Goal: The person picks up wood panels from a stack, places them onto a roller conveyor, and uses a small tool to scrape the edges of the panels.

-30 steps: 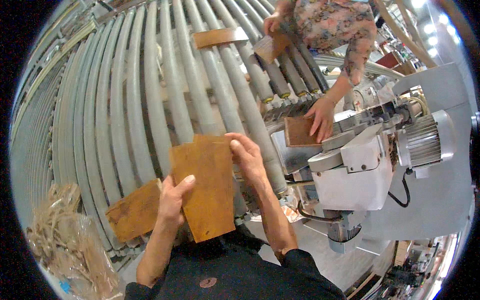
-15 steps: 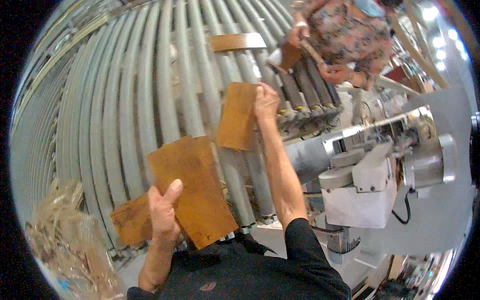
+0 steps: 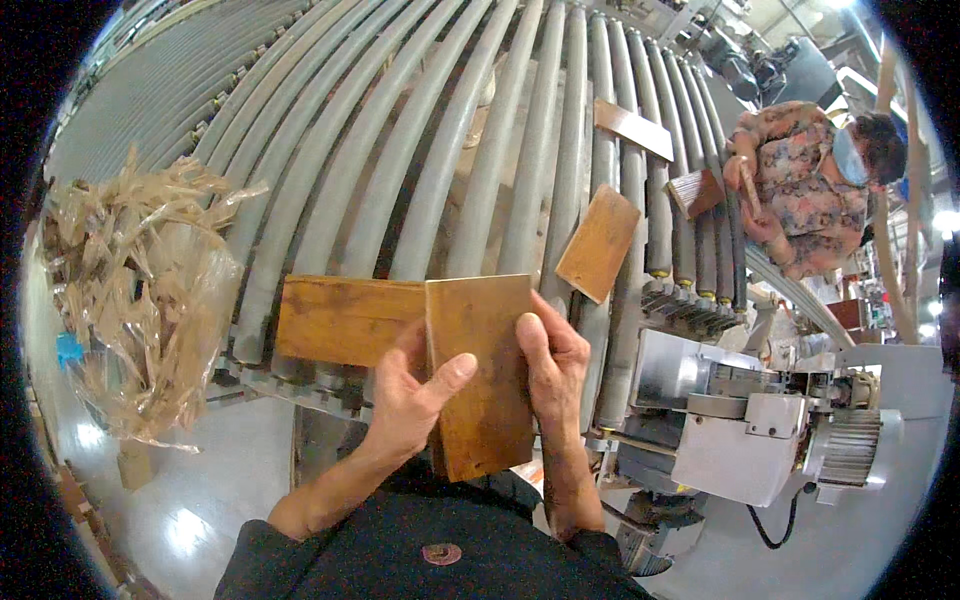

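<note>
A brown wooden board [image 3: 482,385] is held upright-lengthwise in front of my chest, over the near edge of the rollers. My left hand [image 3: 412,395] grips its left edge, thumb lying on the face. On the opposite edge my right hand [image 3: 556,365] is closed, its thumb near the upper right corner. The fingers of both hands are partly hidden behind the board. A second wooden board [image 3: 345,322] lies crosswise on the rollers, its right end hidden behind my left hand and the held board. Farther off to the right, another board [image 3: 598,243] rests tilted on the rollers, untouched.
A roller conveyor [image 3: 455,190] spans the middle. One more board [image 3: 633,128] lies farther back, and a co-worker [image 3: 800,190] at the right handles a wooden piece. Crumpled plastic wrapping [image 3: 140,300] is at the left; a machine with a motor [image 3: 745,430] stands at the right.
My right hand has let go of the board on the right and come back to the held board's right edge. The view has turned, shifting the scene.
</note>
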`<action>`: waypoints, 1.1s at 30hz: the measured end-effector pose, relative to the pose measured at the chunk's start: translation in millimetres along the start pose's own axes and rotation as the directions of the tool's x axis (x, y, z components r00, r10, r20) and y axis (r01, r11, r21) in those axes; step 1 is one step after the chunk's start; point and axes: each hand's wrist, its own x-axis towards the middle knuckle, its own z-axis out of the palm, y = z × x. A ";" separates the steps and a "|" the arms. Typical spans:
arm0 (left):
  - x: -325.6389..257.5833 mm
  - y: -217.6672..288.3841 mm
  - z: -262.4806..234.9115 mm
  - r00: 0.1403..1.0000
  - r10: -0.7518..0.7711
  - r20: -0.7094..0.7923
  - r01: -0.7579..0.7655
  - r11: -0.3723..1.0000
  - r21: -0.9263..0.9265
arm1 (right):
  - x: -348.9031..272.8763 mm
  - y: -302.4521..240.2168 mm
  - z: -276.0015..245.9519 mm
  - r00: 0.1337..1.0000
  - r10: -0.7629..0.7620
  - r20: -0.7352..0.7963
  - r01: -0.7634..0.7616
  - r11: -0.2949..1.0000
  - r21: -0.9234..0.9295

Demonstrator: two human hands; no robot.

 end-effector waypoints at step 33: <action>-36.3 -38.1 15.5 0.903 -0.382 0.198 0.223 0.809 0.544 | -51.5 34.3 -74.7 0.932 0.117 -0.344 0.052 0.895 0.444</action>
